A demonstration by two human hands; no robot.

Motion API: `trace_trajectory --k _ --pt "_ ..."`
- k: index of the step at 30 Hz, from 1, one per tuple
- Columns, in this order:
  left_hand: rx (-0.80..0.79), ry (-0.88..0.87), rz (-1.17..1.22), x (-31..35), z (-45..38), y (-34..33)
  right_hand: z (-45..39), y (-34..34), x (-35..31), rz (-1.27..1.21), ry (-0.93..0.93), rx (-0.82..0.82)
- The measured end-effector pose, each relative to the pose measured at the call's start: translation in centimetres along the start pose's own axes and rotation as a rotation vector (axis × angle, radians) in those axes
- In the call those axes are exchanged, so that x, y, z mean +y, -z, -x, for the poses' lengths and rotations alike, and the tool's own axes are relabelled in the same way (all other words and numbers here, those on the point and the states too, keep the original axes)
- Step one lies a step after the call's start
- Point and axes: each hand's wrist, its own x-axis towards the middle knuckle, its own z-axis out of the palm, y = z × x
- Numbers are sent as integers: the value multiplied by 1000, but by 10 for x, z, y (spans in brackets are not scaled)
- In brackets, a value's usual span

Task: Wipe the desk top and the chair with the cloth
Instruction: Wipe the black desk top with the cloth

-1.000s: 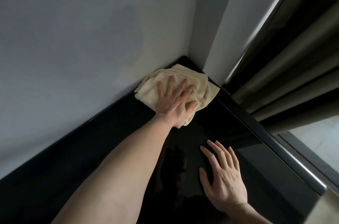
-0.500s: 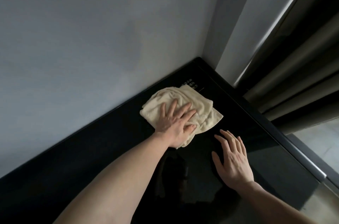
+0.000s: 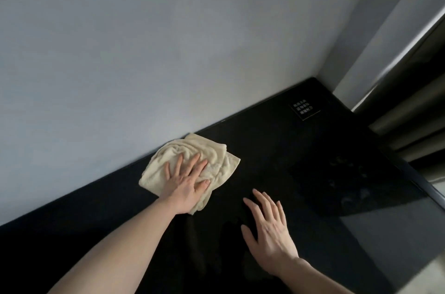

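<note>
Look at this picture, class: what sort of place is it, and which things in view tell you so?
Probably a private room, perhaps a hotel room or bedroom: a glossy black desk top fitted into the corner of a plain grey wall, heavy curtains to the right, and a small printed notice on the desk.

My cloth [image 3: 190, 166] is plain cream; the table [image 3: 277, 149] glossy black; the wall [image 3: 168, 41] pale grey.
</note>
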Motion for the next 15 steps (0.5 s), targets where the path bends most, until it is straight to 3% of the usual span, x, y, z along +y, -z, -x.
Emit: trace_trajectory --k 8,15 --pt "-56 239 63 -167 152 -41 25 -66 -131 81 -11 -228" --pt "-133 370 151 -259 243 -65 36 -117 -194 212 -227 -436"
